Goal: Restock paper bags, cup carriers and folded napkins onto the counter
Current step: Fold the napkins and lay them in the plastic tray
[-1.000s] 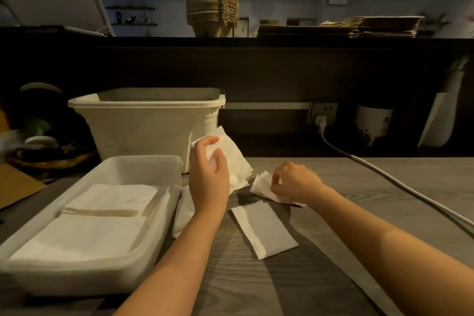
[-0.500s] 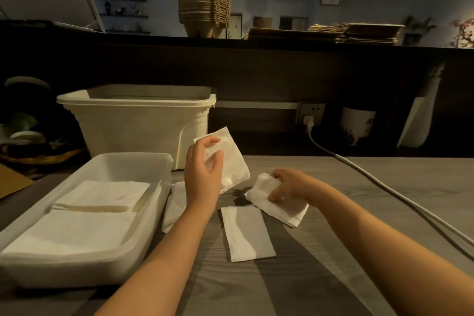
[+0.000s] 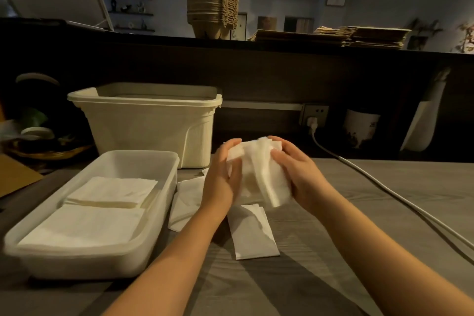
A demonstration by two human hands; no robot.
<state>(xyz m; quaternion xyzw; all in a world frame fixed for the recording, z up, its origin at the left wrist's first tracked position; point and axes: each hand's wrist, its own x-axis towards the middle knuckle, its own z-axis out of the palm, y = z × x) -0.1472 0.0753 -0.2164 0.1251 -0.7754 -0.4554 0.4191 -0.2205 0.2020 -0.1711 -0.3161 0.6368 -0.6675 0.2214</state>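
Several things are being carried by the grey wood-grain desk (image 3: pixel 346 226) that is filling the lower half of the frame. A cream bin (image 3: pixel 154 126) is standing at centre left, and a clear tray (image 3: pixel 168 187) is lying in front of it at lower left, with two flat napkin stacks (image 3: pixel 84 223) being kept inside. On the dark ledge (image 3: pixel 282 46) that is running across the upper frame, cup carriers (image 3: pixel 210 13) are already being stored at upper centre and paper bags (image 3: pixel 359 36) at upper right.

At the frame's centre a bundle of folded napkins (image 3: pixel 256 169) is being held above the desk between both hands. The left hand (image 3: pixel 220 179) is being curled round its left side, fingertips over the top edge and thumb on the near face. The right hand (image 3: pixel 302 177) is being wrapped round its right side in the same way. Two loose napkins are lying flat on the desk below, one (image 3: pixel 252 233) just under the bundle and one (image 3: pixel 187 200) just beside the tray wall.

The bundle is being judged very light, soft and limp, with layers likely to slide or fan apart. A gentle squeeze across both faces near the folded edges is being advised. The loose sheets are probably best pinched at a raised corner or edge, since little else is being offered to the fingers.
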